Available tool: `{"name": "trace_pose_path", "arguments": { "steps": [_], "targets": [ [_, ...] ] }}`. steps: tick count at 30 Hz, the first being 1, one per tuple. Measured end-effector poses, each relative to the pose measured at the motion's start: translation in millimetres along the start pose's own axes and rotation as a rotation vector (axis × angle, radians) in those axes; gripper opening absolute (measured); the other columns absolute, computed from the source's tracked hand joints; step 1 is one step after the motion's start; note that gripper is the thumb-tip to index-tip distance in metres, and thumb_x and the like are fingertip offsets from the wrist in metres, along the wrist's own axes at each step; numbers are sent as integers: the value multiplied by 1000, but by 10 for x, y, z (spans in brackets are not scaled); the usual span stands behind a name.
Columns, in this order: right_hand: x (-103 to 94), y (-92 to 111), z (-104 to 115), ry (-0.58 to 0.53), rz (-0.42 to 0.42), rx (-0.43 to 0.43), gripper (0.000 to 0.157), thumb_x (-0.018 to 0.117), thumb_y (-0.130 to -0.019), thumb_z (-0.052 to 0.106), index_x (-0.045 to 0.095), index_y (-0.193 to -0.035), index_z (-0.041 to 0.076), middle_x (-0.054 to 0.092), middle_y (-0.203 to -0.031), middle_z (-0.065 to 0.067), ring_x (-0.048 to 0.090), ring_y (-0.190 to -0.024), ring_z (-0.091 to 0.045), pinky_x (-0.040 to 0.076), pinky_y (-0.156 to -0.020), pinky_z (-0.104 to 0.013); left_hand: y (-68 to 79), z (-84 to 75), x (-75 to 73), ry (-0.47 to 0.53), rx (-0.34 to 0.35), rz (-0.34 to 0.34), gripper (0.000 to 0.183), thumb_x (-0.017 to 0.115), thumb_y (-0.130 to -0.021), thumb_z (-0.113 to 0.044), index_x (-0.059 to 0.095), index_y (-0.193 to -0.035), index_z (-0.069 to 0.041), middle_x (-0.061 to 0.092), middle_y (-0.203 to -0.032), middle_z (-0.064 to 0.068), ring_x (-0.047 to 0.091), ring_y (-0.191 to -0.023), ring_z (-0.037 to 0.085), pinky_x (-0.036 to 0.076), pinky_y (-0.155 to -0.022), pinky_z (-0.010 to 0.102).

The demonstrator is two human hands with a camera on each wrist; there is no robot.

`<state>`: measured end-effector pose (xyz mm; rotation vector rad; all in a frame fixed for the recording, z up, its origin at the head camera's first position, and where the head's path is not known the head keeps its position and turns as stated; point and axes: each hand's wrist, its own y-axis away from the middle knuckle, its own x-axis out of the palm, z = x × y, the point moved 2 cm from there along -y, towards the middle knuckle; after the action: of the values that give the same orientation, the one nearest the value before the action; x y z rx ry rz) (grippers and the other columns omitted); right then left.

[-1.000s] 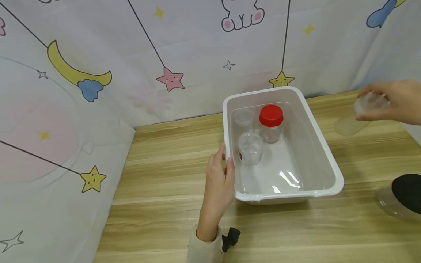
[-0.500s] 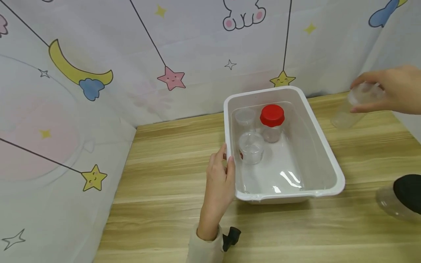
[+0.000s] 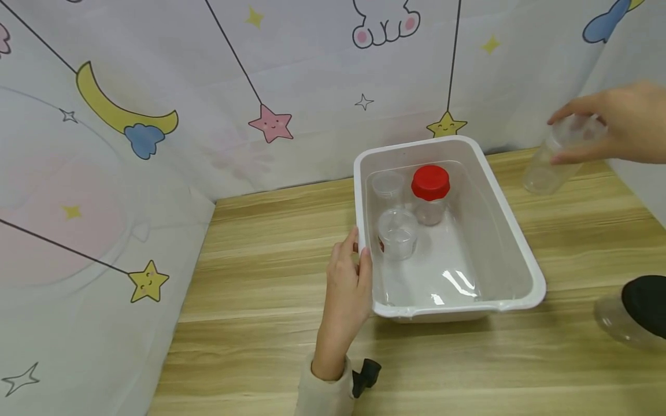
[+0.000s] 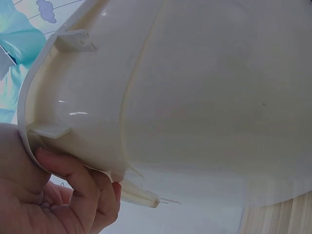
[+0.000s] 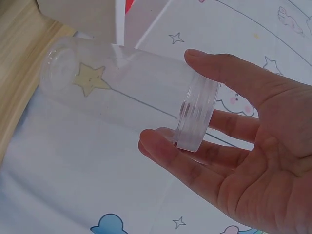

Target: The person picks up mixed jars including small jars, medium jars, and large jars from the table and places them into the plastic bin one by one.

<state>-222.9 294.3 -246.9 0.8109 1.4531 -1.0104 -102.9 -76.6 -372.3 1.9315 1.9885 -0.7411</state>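
My left hand (image 3: pixel 350 277) grips the left rim of a white plastic basin (image 3: pixel 452 308). In the left wrist view, its curled fingers (image 4: pixel 80 185) hook under the basin's lip. To the basin's right, my right hand (image 3: pixel 632 121) holds a tall clear plastic jar (image 3: pixel 546 170) round its ribbed lid end (image 5: pixel 197 112), thumb on one side and fingers on the other. The jar leans, its base towards the wooden table. Inside the basin stand a clear jar with a red lid (image 3: pixel 430 184) and two clear containers, one nearer (image 3: pixel 398 237) and one farther back (image 3: pixel 387 186).
A clear jar with a black lid (image 3: pixel 645 306) is at the right edge of the head view, on the wood-grain table (image 3: pixel 250 300). A white cloth (image 3: pixel 322 75) printed with stars and moons hangs behind. A black clip (image 3: pixel 366 375) sits at my left sleeve.
My right hand has carried the tall clear jar back towards the hanging cloth and a little left. My left hand stays on the basin's rim, and the basin keeps its place.
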Motion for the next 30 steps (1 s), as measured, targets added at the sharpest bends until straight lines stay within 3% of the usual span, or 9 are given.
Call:
{"name": "trace_pose_path", "arguments": {
  "steps": [16, 23, 30],
  "targets": [
    [-203, -47, 120, -2, -57, -31, 67, 94, -60, 27, 66, -112, -5, 67, -87, -28, 63, -67, -39, 53, -55, -49, 2, -6, 0, 13, -4, 5, 49, 44, -108, -19, 37, -151, 3, 53, -117, 16, 64, -83, 20, 56, -71, 25],
    [-247, -96, 41, 11, -73, -30, 73, 92, -62, 42, 66, -116, 1, 69, -92, -26, 66, -75, -44, 46, -49, -36, 2, -9, 1, 6, -1, 0, 49, 44, -108, -19, 37, -151, 3, 54, -117, 16, 63, -83, 18, 56, -71, 25],
    [-329, -119, 167, 1, -86, -58, 71, 92, -63, 43, 67, -116, 2, 69, -89, -21, 66, -76, -42, 47, -49, -37, 14, -10, -3, 2, -10, 10, 49, 44, -108, -20, 36, -151, 3, 53, -118, 15, 61, -80, 16, 55, -71, 26]
  ]
}}
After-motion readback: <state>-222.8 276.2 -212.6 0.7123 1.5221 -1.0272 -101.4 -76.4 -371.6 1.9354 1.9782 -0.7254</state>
